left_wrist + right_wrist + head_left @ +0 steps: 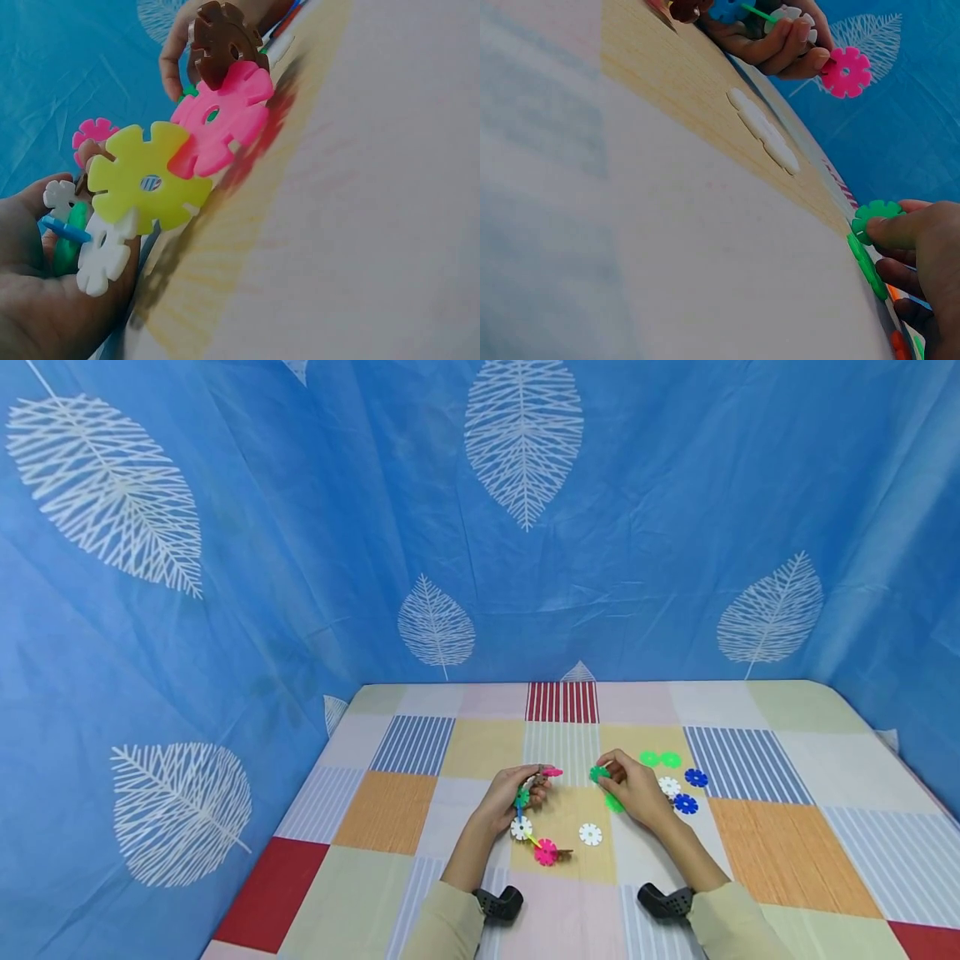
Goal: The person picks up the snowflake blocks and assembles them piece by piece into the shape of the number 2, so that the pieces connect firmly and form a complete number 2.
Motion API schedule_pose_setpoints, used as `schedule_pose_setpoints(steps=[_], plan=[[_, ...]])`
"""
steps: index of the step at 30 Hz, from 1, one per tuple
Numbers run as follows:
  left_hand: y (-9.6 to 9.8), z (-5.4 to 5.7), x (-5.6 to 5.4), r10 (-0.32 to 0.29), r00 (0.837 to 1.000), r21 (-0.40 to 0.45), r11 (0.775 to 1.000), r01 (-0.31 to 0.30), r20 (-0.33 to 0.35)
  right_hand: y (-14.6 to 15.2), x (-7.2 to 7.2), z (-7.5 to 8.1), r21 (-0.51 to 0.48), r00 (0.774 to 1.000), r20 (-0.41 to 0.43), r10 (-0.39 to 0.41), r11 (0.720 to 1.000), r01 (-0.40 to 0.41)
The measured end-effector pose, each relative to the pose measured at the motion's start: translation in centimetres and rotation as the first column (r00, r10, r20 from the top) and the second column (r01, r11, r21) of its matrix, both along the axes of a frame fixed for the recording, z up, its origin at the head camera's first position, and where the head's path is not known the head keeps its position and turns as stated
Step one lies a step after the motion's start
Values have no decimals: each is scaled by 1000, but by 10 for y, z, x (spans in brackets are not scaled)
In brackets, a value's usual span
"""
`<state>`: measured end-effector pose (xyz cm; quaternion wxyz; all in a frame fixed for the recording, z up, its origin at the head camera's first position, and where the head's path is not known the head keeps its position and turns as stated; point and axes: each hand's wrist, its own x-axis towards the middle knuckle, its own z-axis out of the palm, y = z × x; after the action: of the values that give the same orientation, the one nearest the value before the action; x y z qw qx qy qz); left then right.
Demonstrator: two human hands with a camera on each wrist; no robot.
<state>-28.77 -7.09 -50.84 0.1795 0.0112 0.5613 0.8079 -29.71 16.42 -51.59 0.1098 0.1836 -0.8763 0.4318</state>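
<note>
My left hand [501, 797] holds a curved chain of slotted, flower-shaped plastic discs near its upper end. Along that chain, the left wrist view shows a white disc [94, 266], a yellow disc [124, 169], a pink disc [244, 112] and a brown disc [210, 49] fitted into one another. Another pink disc [835, 78] sticks out past the left fingertips. Between thumb and fingers, my right hand [639, 789] pinches a green disc [877, 211], apart from the chain. Just below it on the cloth lies a light green disc [614, 803], partly covered by that hand.
A loose white disc [584, 836] lies flat between the forearms. Right of the right hand are light green discs [671, 755], blue discs [690, 808] and a white disc [663, 782]. Patchwork cloth [382, 877] covers the table; a blue leaf-print curtain [322, 543] hangs behind and beside it.
</note>
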Motion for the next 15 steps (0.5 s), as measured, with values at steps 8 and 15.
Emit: schedule_pose_setpoints(steps=[8, 15], plan=[[-1, 1, -1, 39, 999, 41, 998, -39, 18, 0, 0, 1, -5, 1000, -9, 7, 1000, -7], [-1, 1, -1, 40, 999, 31, 999, -40, 17, -5, 2, 2, -108, 1000, 29, 10, 994, -6]])
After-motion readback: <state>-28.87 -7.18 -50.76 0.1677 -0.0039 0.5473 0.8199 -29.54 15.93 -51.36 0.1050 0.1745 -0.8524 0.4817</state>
